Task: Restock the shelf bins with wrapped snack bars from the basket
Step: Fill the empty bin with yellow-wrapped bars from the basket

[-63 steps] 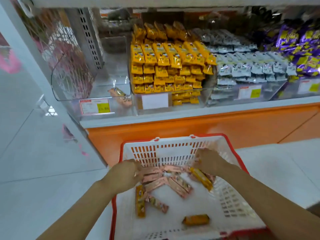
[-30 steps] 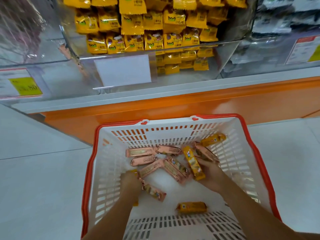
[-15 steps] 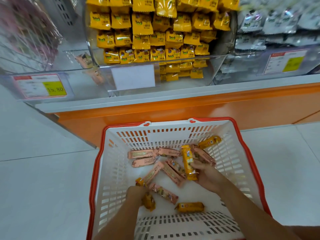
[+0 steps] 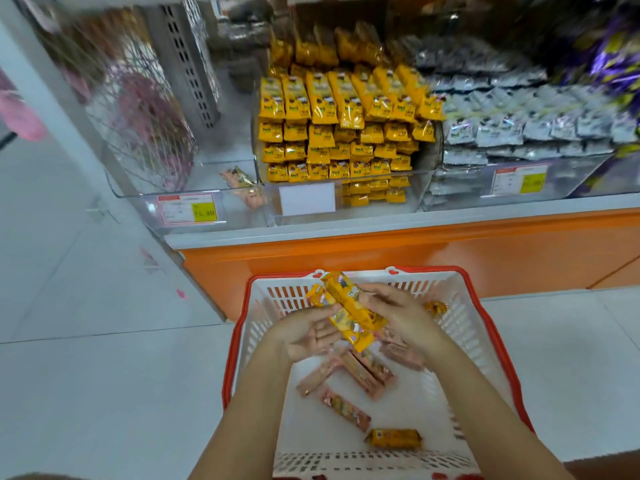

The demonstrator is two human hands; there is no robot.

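Observation:
A white basket with a red rim (image 4: 485, 327) stands on the floor below the shelf. Above it my left hand (image 4: 308, 336) and my right hand (image 4: 398, 313) together hold a small bunch of yellow snack bars (image 4: 349, 310), lifted clear of the basket floor. Several pink wrapped bars (image 4: 360, 372) lie in the basket, with one yellow bar (image 4: 394, 438) near its front and another yellow bar (image 4: 435, 308) by the far right wall. The middle clear shelf bin (image 4: 308, 202) is stacked with yellow bars (image 4: 343, 126).
The left clear bin (image 4: 187, 211) holds a couple of pink bars (image 4: 242, 183) and carries a yellow price tag. Silver packs (image 4: 519, 129) fill the bin to the right, purple packs (image 4: 616, 60) lie beyond. An orange shelf base (image 4: 415, 254) rises behind the basket.
Both hands have risen from the basket floor and come together, now holding yellow bars between them. The view has tilted up, showing more of the shelf.

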